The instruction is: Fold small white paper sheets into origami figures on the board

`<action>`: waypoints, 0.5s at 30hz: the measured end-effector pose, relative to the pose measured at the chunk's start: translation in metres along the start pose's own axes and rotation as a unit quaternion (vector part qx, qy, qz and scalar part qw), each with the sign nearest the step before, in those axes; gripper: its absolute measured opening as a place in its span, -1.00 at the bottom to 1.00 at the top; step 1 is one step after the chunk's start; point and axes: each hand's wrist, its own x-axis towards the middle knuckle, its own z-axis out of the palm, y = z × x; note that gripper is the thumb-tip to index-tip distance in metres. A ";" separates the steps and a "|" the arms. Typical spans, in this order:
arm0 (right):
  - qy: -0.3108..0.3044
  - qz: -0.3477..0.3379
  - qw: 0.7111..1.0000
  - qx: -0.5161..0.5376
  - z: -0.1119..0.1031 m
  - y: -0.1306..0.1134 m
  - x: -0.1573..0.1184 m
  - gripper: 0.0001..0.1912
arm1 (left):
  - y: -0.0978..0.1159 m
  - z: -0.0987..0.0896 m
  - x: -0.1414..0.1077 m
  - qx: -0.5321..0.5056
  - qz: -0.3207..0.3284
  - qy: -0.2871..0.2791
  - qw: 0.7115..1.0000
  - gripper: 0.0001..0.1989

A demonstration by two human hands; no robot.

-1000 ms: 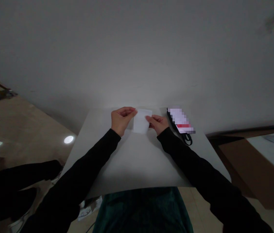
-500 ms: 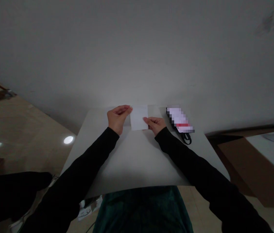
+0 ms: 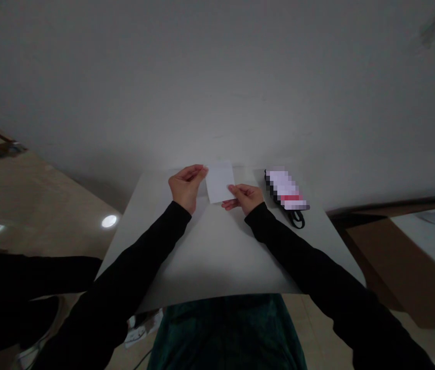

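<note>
A small white sheet of paper (image 3: 219,181) is held up above the far part of the white table (image 3: 217,252). My left hand (image 3: 187,186) pinches its upper left corner between thumb and fingers. On the opposite side, my right hand (image 3: 246,197) grips the lower right edge, thumb in front and fingers partly behind the sheet. The paper tilts slightly, and its back is hidden. Right of my right hand lies a blurred-out pale item (image 3: 285,187) with a red band and a black strap (image 3: 298,220).
A grey wall (image 3: 217,82) rises behind the table's far edge. To the right stands a brown cardboard box (image 3: 402,272). At the lower left, a person's dark-clothed limb (image 3: 36,277) reaches close to the table's left edge.
The paper has tilted and risen slightly, and more of my right hand's fingers show below its edge. At the lower left, the other person's dark limb has moved nearer the table.
</note>
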 end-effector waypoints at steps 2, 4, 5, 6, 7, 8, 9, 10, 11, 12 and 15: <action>0.005 -0.014 1.000 -0.002 0.001 0.000 -0.001 -0.51 | -0.001 0.000 -0.001 -0.008 -0.005 0.013 1.000 -0.72; 0.015 -0.030 0.999 -0.001 0.001 0.000 -0.001 -0.52 | -0.003 0.000 -0.001 -0.023 -0.017 0.023 0.999 -0.71; 0.025 -0.040 0.999 -0.002 0.000 0.000 0.000 -0.52 | -0.004 0.000 -0.001 -0.032 -0.027 0.022 0.999 -0.71; 0.038 -0.049 0.998 -0.006 -0.001 0.000 0.001 -0.53 | -0.005 -0.001 0.000 -0.040 -0.041 0.013 0.998 -0.71; 0.052 -0.058 0.997 -0.012 -0.003 0.001 0.002 -0.54 | -0.007 -0.002 0.001 -0.043 -0.057 -0.004 0.997 -0.72; 0.065 -0.067 0.995 -0.020 -0.006 0.002 0.004 -0.56 | -0.009 -0.004 0.003 -0.042 -0.070 -0.028 0.996 -0.72; 0.075 -0.074 0.994 -0.029 -0.009 0.003 0.006 -0.58 | -0.010 -0.006 0.005 -0.034 -0.081 -0.056 0.995 -0.71; 0.083 -0.078 0.993 -0.039 -0.012 0.005 0.009 -0.59 | -0.012 -0.009 0.007 -0.020 -0.087 -0.087 0.992 -0.69; 0.089 -0.079 0.992 -0.050 -0.015 0.007 0.011 -0.60 | -0.014 -0.011 0.009 -0.001 -0.085 -0.116 0.990 -0.67; 0.092 -0.079 0.991 -0.062 -0.018 0.009 0.013 -0.61 | -0.014 -0.013 0.011 0.025 -0.074 -0.141 0.987 -0.66; 0.054 -0.080 0.988 -0.117 -0.024 0.013 0.018 -0.62 | -0.010 -0.018 0.012 0.160 0.025 -0.199 0.967 -0.66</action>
